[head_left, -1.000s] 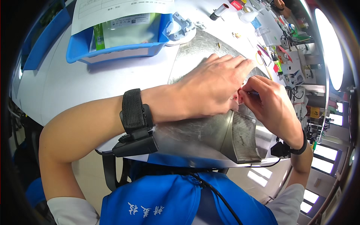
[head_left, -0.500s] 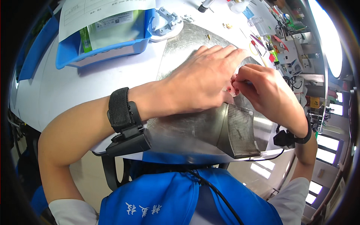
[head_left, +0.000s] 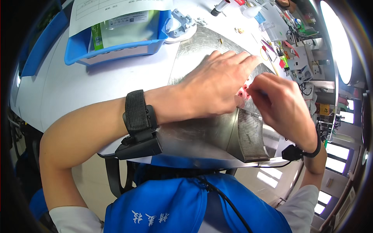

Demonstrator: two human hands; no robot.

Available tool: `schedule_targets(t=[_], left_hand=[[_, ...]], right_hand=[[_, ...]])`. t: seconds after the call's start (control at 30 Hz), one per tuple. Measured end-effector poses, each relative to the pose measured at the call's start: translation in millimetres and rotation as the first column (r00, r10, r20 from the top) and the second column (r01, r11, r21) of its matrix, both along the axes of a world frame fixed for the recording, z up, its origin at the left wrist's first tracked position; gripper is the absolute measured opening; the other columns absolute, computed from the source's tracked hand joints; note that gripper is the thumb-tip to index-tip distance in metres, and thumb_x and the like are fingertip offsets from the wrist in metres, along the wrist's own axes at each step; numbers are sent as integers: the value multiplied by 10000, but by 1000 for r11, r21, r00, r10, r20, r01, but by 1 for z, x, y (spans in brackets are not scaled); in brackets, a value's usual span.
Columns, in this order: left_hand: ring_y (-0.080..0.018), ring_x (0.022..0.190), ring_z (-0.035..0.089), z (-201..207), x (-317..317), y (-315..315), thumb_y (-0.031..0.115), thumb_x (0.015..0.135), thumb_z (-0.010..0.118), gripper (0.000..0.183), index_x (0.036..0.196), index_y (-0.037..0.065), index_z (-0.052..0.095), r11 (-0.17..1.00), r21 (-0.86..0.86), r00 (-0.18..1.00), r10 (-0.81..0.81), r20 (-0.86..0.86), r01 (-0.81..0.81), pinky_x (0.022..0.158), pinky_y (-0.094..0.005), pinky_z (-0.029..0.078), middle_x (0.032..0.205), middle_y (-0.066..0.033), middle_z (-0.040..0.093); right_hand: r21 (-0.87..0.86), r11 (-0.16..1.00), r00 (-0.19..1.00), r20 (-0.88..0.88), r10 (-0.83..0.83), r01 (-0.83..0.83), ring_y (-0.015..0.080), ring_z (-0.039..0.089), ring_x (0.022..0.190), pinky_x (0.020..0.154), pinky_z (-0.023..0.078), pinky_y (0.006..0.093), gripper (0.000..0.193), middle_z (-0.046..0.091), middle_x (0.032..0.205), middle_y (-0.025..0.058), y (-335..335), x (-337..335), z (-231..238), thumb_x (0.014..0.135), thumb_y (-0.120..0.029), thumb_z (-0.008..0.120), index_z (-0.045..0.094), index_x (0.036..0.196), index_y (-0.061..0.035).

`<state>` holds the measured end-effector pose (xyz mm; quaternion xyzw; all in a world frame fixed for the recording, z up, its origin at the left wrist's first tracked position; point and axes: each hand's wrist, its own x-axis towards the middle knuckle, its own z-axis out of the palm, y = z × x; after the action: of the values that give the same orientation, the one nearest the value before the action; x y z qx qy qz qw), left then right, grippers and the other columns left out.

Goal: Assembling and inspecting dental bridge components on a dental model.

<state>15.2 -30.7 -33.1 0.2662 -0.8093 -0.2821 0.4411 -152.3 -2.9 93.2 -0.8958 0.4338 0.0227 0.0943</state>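
My left hand (head_left: pixel 219 86) holds a small pink, red-spotted piece (head_left: pixel 242 93) over the right side of the metal sheet (head_left: pixel 190 136). My right hand (head_left: pixel 280 104) is drawn narrow at the piece's right edge; I cannot tell whether it pinches anything. The work looks underway, the piece not set down; how much remains doesn't show.

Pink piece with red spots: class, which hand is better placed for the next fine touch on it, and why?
Likely the right hand: its fingertips are right at the exposed side of the pink piece. The left hand, on the other side, seems busy steadying it.
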Motion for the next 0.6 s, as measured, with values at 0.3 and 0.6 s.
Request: schedule_targets(t=[0.3,0.6], left_hand=[[-76,718,604,29,24,-13,150,980,696,201,1098,-2,754,861,477,978,-103,-180,178,699,-254,508,893,-49,761],[-57,743,605,32,26,-16,140,988,690,189,1078,-20,734,859,511,998,14,-69,23,688,-247,497,851,-26,724]], right_hand=[[512,840,798,424,-428,178,52,633,821,740,546,225,172,690,889,23,-35,-36,-20,1016,-134,694,705,982,34],[593,802,666,571,-481,72,28,613,830,744,511,208,163,672,898,-14,-45,-42,-49,1036,-169,676,690,1040,-6]])
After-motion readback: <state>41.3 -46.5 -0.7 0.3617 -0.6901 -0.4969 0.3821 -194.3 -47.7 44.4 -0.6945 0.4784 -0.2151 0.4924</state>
